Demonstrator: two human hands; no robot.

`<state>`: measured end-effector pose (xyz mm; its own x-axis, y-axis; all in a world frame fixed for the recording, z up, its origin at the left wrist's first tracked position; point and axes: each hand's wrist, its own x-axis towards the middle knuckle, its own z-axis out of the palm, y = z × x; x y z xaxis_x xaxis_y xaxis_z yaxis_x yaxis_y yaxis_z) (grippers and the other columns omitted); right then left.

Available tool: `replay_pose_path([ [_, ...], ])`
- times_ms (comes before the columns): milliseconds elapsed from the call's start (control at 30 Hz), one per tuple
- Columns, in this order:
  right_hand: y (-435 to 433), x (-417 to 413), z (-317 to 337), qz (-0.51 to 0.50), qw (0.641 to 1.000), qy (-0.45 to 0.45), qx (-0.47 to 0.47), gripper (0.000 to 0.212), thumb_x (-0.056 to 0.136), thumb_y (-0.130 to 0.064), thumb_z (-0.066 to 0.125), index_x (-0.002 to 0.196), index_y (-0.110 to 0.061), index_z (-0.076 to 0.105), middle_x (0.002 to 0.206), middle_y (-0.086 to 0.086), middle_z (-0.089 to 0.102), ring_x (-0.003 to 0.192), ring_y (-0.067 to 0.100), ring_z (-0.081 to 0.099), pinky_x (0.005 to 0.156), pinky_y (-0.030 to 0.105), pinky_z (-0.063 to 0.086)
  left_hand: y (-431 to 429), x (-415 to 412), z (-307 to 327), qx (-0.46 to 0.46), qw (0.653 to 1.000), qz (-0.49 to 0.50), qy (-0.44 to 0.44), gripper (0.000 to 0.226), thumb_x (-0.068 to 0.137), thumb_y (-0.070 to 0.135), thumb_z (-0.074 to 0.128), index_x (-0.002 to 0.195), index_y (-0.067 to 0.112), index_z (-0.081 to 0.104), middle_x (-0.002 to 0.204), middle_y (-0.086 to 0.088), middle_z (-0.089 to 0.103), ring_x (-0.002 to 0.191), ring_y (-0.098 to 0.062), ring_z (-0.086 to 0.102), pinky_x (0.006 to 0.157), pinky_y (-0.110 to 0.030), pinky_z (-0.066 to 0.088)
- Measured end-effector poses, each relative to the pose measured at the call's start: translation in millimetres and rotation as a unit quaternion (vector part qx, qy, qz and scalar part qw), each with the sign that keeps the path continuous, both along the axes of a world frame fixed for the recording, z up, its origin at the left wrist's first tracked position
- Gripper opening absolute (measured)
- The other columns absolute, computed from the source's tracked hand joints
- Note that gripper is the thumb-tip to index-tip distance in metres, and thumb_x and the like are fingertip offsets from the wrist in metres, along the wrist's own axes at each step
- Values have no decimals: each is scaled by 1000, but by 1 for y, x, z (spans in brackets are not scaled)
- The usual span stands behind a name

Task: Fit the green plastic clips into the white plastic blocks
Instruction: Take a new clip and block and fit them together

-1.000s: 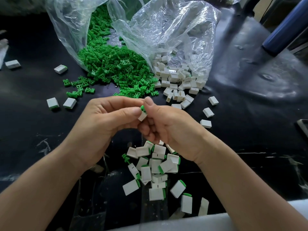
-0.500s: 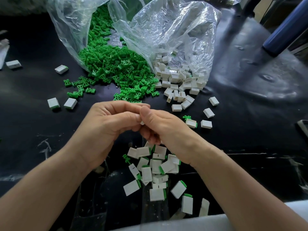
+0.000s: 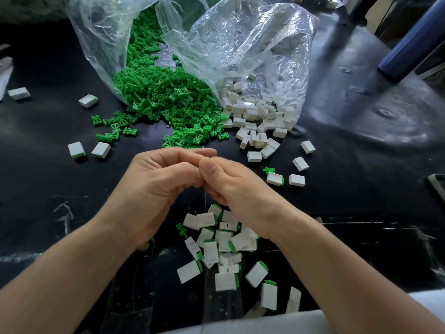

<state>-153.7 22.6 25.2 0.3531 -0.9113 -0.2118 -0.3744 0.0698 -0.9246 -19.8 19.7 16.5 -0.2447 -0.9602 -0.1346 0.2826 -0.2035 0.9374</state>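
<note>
My left hand (image 3: 154, 186) and my right hand (image 3: 231, 186) meet above the black table, fingers curled and thumbs pressed together. They pinch a white block that is almost entirely hidden between them. Loose green clips (image 3: 163, 92) spill from a clear bag at the back. White blocks (image 3: 255, 112) spill from a second clear bag to the right of it. Under my wrists lies a heap of white blocks with green clips fitted (image 3: 224, 242).
One fitted block (image 3: 274, 178) lies right of my right hand, beside plain blocks (image 3: 297, 180). Stray blocks (image 3: 77, 149) sit at the left. A blue cylinder (image 3: 414, 39) stands at the back right. The table's near edge (image 3: 240, 321) runs just below the heap.
A second ago a white block with a green clip tip showed between my thumbs. My thumbs have closed over it and it is now out of sight.
</note>
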Motion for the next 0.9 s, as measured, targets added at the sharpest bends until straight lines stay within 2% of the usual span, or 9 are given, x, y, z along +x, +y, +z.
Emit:
replay_pose_path([
  [200, 0, 2, 0, -13, 999, 20, -22, 34, 98, -34, 34, 65, -34, 42, 57, -20, 42, 51, -10, 40, 57, 16, 27, -1, 0, -1, -2, 1000, -3, 0, 20, 62, 0, 54, 60, 7, 72, 93, -6, 73, 76, -17, 69, 65, -23, 55],
  [267, -1, 1, 0, -14, 1000, 6, -22, 32, 98, -34, 34, 71, -31, 51, 60, -19, 40, 55, -7, 40, 60, 17, 28, -1, 1, -1, -6, 1000, -5, 5, 20, 63, -1, 54, 61, 7, 73, 92, -7, 73, 72, -18, 69, 63, -23, 54],
  [367, -2, -2, 1, -4, 1000, -30, 9, 46, 98, -36, 31, 98, -1, 62, 63, -11, 42, 56, 2, 37, 60, 20, 32, -1, 2, 1, -17, 999, -27, 12, 17, 66, -1, 57, 71, 1, 73, 78, -16, 71, 61, -25, 67, 58, -25, 54],
  [400, -2, -3, 2, -5, 999, -47, 24, 50, 98, -37, 31, 95, 4, 60, 61, -8, 41, 53, 2, 37, 56, 18, 33, 0, 2, 1, -22, 999, -34, 11, 15, 66, -2, 59, 74, -1, 72, 71, -18, 69, 58, -26, 66, 57, -26, 54],
  [500, -3, -6, 4, -10, 995, -77, 57, 58, 96, -44, 26, 71, -4, 59, 52, -7, 44, 44, 1, 36, 45, 10, 32, -1, 3, 1, -27, 999, -31, -13, 14, 65, 4, 67, 77, 3, 74, 66, -19, 66, 59, -31, 62, 65, -33, 55],
  [600, -6, -8, 0, 1, 992, -99, 82, 72, 94, -51, 20, 78, 7, 59, 57, 1, 47, 49, 8, 38, 45, 14, 32, -2, 3, 0, -7, 1000, -17, -22, 17, 68, 11, 65, 81, 5, 74, 78, -25, 64, 70, -37, 55, 77, -44, 49],
  [700, -6, -8, 0, -5, 988, -119, 95, 65, 93, -54, 20, 65, -8, 56, 49, -5, 45, 46, 7, 37, 43, 15, 31, 1, 1, 3, -16, 999, -42, -6, 15, 66, 8, 69, 80, 5, 75, 75, -16, 71, 63, -29, 66, 65, -31, 56],
  [833, -12, -17, 2, -51, 999, -2, 4, 60, 91, -55, 29, 56, -19, 61, 45, -9, 49, 42, 1, 42, 46, 12, 35, 0, 2, 4, -23, 999, -16, -20, 25, 56, 25, 69, 77, 13, 76, 76, -8, 73, 69, -19, 69, 63, -23, 56],
  [900, -18, -26, 1, -117, 983, 109, -92, 47, 91, -48, 42, 65, -17, 65, 49, -11, 52, 49, 1, 46, 54, 19, 39, 0, 4, 3, -21, 998, 0, -51, 27, 51, 29, 70, 75, 18, 77, 72, -4, 73, 65, -11, 66, 55, -17, 52],
])
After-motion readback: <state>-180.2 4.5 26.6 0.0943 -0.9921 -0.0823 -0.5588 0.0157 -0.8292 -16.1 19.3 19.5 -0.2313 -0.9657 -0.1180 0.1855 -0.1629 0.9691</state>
